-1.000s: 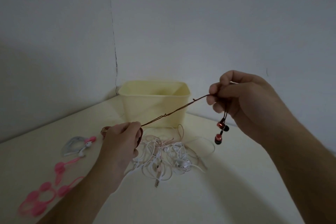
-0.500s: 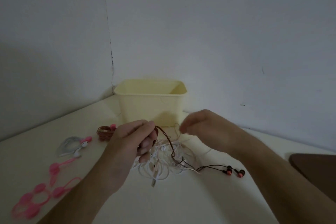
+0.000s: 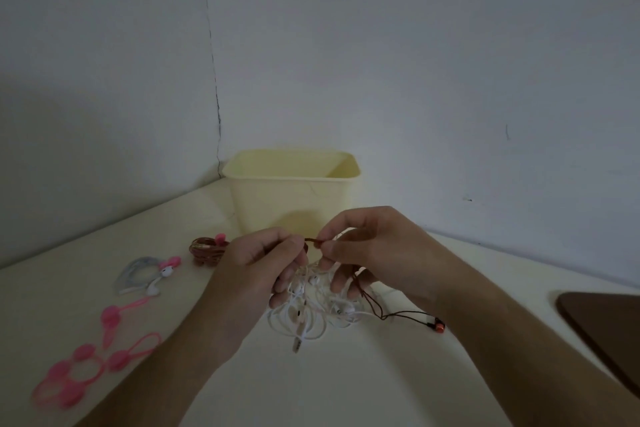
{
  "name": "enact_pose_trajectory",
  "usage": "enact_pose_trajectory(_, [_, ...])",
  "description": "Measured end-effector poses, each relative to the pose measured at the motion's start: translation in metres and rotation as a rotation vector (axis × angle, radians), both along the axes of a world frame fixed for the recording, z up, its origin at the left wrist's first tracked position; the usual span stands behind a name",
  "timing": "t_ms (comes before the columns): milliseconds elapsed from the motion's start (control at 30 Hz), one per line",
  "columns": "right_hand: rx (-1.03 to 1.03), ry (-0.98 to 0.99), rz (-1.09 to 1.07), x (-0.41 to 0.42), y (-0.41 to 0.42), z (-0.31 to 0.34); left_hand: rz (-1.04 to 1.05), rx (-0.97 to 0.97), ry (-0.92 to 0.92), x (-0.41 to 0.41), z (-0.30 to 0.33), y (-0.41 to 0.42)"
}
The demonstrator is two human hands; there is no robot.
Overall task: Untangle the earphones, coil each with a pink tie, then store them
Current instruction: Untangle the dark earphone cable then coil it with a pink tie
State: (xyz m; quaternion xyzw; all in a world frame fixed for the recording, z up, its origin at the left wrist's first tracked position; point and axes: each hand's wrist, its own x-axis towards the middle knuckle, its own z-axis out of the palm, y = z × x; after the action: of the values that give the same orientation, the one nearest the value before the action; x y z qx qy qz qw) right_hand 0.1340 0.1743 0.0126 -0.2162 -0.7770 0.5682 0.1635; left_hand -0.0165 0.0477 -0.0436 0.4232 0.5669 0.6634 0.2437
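Note:
My left hand [image 3: 258, 270] and my right hand [image 3: 367, 246] meet above a tangle of white earphones [image 3: 311, 312] and both pinch the brown earphone cable [image 3: 313, 241]. That cable trails down to the right, and its red earbuds [image 3: 437, 326] lie on the table. A coiled brown earphone with a pink tie [image 3: 207, 248] and a coiled grey-white earphone with a pink tie [image 3: 147, 274] lie to the left. Several loose pink ties [image 3: 90, 357] lie at the front left. The yellow bin [image 3: 294, 198] stands behind my hands.
The cream table [image 3: 346, 385] sits in a wall corner. A dark brown object [image 3: 609, 329] lies at the right edge.
My right hand came down from holding the cable stretched high, the earbuds dropped onto the table, and the hand moved in to meet my left hand at the cable.

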Motion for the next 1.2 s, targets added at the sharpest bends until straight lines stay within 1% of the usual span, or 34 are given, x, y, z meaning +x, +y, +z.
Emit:
enact_pose_trajectory(133, [0.024,0.007,0.001,-0.003,-0.003,-0.003,0.001,0.007,0.046,0.002,-0.002,0.001])
enact_pose_trajectory(233, [-0.044,0.073,-0.032,-0.002,-0.003,-0.002,-0.001,0.016,0.060,0.000,-0.003,0.001])
enact_pose_trajectory(300, [-0.042,0.079,-0.057,-0.001,-0.001,-0.003,-0.003,0.024,0.073,0.000,-0.003,0.000])
enact_pose_trajectory(433, [0.023,0.038,-0.071,-0.002,-0.002,-0.005,-0.026,0.048,0.066,0.001,-0.002,-0.001])
enact_pose_trajectory(633, [0.230,-0.034,-0.062,-0.005,-0.001,-0.007,-0.009,0.035,0.040,0.000,-0.003,0.000])
enact_pose_trajectory(900, [0.071,0.049,-0.070,-0.007,0.000,-0.012,0.105,-0.001,0.041,-0.005,-0.005,0.003])
enact_pose_trajectory(1200, [0.018,0.019,-0.026,-0.008,-0.001,-0.013,0.003,0.020,0.027,-0.002,-0.006,0.003])
